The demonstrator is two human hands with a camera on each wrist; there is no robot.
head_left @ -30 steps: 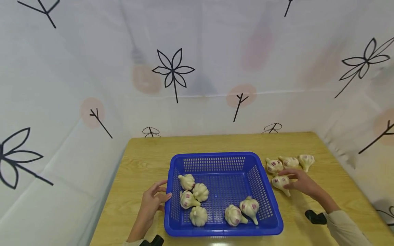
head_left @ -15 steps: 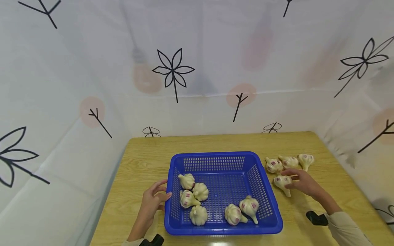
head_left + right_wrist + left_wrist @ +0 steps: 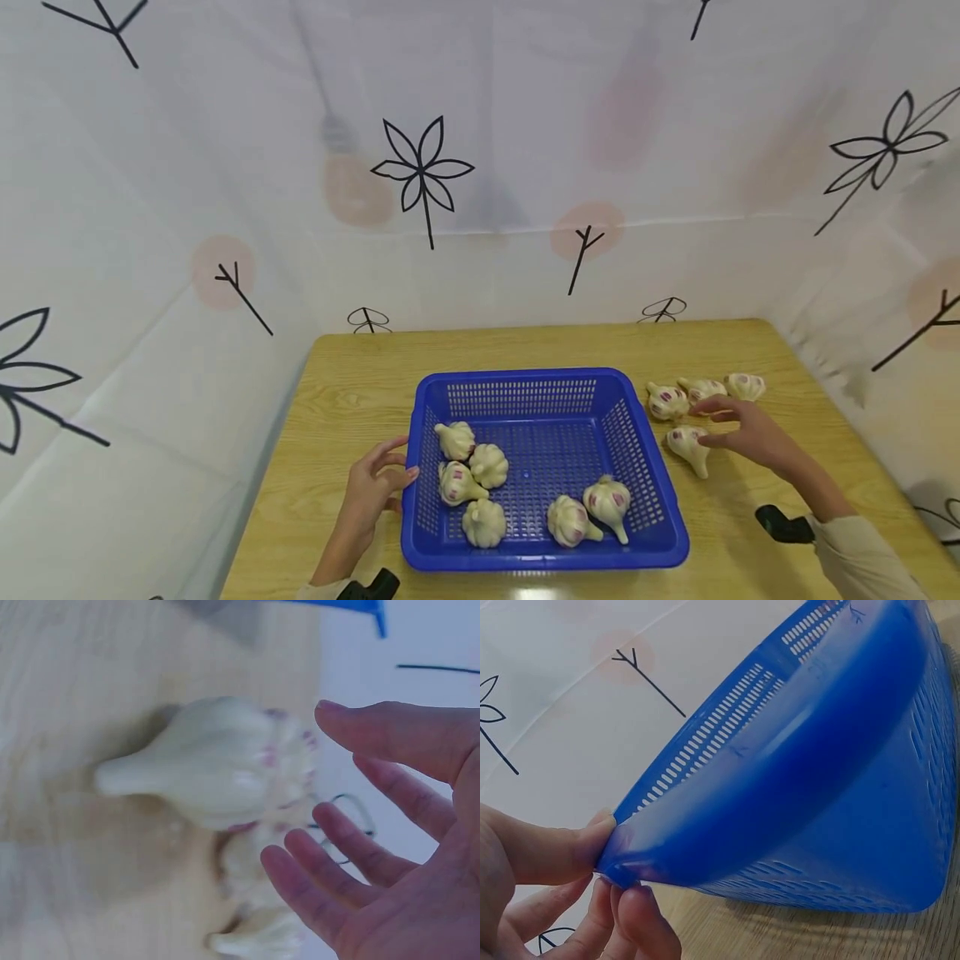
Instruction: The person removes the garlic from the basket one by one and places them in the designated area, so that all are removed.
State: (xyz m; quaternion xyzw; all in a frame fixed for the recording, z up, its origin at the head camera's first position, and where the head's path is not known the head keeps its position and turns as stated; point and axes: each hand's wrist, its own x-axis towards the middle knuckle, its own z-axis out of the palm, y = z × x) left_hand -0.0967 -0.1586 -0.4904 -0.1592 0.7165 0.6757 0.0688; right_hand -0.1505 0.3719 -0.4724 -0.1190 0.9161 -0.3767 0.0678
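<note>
My left hand (image 3: 367, 492) grips the left rim of a blue plastic basket (image 3: 540, 562). In the left wrist view, thumb and fingers (image 3: 559, 847) pinch its edge. Inside the basket lie several garlic bulbs, one group on the left, including a white bulb (image 3: 484, 523), and a pair at front right, including a purple-marked bulb (image 3: 607, 502). My right hand (image 3: 750, 433) hovers with parted fingers beside a garlic bulb (image 3: 688, 448) on the table, right of the basket. The right wrist view shows this bulb (image 3: 217, 761) lying on its side, with no fingers round it.
Behind the right hand, three more garlic bulbs lie in a row: one near the basket (image 3: 667, 402), a middle bulb (image 3: 703, 389) and a right-hand bulb (image 3: 746, 386). The wooden table (image 3: 352, 383) is bordered by a white patterned cloth (image 3: 480, 283).
My right hand has drawn back a little to the right, its fingers coming off the nearest garlic bulb, which stays on the table. The left hand keeps its grip on the basket.
</note>
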